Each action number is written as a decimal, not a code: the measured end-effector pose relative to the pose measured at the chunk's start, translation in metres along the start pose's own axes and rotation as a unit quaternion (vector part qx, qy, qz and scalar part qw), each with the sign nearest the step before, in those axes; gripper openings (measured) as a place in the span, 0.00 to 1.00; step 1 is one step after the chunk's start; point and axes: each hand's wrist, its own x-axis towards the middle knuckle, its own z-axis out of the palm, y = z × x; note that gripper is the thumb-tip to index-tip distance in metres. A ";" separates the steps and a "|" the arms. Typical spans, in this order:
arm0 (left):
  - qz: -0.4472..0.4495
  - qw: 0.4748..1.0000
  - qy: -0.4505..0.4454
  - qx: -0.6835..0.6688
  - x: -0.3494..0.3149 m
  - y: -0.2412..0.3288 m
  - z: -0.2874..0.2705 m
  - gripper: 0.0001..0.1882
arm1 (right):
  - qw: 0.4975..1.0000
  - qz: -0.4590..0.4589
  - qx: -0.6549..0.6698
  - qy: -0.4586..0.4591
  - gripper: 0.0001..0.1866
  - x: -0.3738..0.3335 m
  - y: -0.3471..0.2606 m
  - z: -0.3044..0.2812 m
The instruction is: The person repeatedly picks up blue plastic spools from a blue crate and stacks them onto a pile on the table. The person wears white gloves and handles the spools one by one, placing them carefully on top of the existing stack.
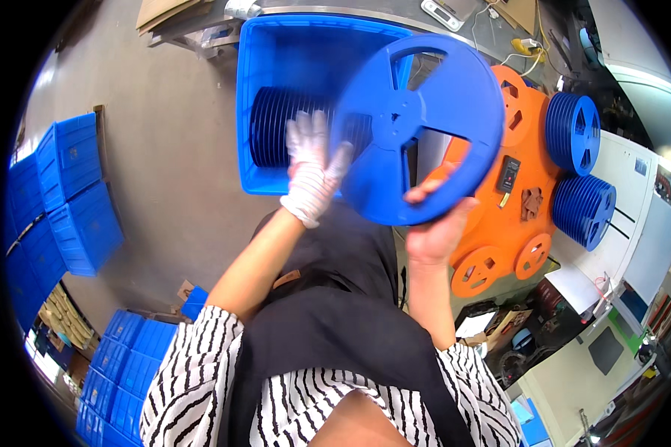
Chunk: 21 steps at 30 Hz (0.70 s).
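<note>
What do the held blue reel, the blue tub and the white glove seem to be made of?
Blue reel: probably hard plastic with a soft sheen; its colour is even, its edges smooth. Blue tub: likely plastic, slightly glossy, with rounded corners. White glove: perhaps fabric, matt and creased; any weave is too small to confirm.

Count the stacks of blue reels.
3: one stack in the blue bin, partly hidden behind the single reel in the right hand; an upper stack and a lower stack right of the orange surface. Others may be hidden.
</note>
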 end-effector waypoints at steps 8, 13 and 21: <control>-0.300 0.314 -0.317 -0.843 0.007 0.027 -0.038 0.28 | 0.785 -0.210 -0.440 -0.382 0.42 -0.038 0.043 0.076; -0.272 0.287 -0.250 -0.884 -0.005 0.009 -0.025 0.27 | 0.781 -0.242 -0.545 -0.187 0.28 -0.019 0.012 0.006; -0.347 0.338 -0.221 -0.847 0.010 -0.012 -0.007 0.30 | 0.927 -0.079 -0.344 0.126 0.22 -0.011 0.005 -0.080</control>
